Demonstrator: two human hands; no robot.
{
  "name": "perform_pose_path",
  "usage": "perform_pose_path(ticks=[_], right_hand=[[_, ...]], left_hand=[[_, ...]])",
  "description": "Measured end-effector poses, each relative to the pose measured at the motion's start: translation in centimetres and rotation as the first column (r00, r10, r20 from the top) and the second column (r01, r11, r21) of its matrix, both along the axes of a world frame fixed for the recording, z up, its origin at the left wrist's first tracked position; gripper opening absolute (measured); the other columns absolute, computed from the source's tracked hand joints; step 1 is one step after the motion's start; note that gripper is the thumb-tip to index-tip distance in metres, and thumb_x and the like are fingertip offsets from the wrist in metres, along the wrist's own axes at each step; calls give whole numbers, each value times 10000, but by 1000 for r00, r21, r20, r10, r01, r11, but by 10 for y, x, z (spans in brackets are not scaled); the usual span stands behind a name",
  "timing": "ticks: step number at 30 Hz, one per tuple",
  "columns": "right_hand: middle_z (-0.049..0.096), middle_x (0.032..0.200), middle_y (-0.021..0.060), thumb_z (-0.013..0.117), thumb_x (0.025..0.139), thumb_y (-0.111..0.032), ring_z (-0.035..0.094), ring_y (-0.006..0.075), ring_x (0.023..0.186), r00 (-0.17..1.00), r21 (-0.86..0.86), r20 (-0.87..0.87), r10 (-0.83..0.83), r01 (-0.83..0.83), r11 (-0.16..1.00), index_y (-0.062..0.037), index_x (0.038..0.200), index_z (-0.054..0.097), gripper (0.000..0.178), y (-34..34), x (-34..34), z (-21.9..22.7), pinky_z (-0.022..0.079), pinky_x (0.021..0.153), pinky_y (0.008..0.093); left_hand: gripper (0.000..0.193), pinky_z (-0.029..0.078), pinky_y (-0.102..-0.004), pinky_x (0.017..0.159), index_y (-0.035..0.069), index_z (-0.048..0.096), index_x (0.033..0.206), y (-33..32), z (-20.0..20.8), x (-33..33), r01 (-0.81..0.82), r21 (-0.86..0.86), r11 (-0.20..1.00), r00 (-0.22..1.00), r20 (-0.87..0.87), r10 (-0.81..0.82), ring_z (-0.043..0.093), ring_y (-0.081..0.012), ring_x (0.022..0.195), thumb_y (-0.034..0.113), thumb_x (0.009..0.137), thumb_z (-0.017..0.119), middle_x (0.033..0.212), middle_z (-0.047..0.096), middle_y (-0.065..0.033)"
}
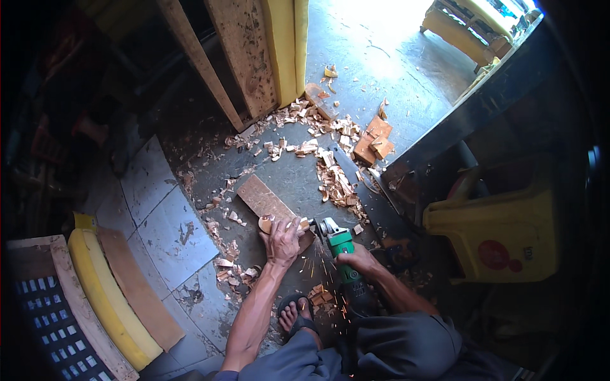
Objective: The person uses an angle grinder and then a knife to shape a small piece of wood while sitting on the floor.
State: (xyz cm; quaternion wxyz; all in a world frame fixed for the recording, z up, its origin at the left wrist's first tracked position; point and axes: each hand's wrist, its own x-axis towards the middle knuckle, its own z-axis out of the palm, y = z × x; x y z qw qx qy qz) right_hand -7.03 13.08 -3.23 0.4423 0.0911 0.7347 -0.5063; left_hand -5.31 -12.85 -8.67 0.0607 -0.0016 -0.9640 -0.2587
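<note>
My right hand is wrapped round the green body of an angle grinder, its head pointing forward and to the left. Orange sparks spray down from beside the head toward my foot. With closed fingers, my left hand grips a wooden-handled tool against the near end of a wooden block. The tool's dark metal end sits at the grinder's disc; its exact shape is too small to tell. My sandalled foot is just below the block.
Wood shavings lie scattered around the block. Beyond them are orange-brown wood pieces and a handsaw. A yellow plastic container stands at right. Curved yellow padding and a dark crate are at left. Upright boards stand ahead.
</note>
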Motion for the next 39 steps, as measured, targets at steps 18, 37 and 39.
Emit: perform_pose_path(ticks=[18,37,39], right_hand=[[666,938,66,755,765,-311,626,180,836,999,-4,29,29,-29,1000,-36,1038,652,401,0,4,-4,506,765,362],[662,917,63,758,764,-253,656,168,823,999,-31,-30,-37,36,999,-26,1042,630,381,33,14,4,528,750,336],[665,916,67,752,764,-241,672,175,827,997,-65,-10,-75,74,995,-22,1045,629,377,28,21,9,541,751,340]], left_hand=[[389,435,-627,1002,147,718,1274,-4,-4,1,-1,-5,1000,1000,5,1,590,-312,1182,240,897,726,1227,656,-70],[292,427,-493,1007,14,641,1253,-71,-2,-8,-560,181,808,726,-361,585,546,-377,1116,132,988,615,1181,560,-202],[369,423,-499,1021,21,614,1291,-132,-27,-1,-769,128,626,590,-232,773,538,-405,1151,205,974,654,1211,565,-228]])
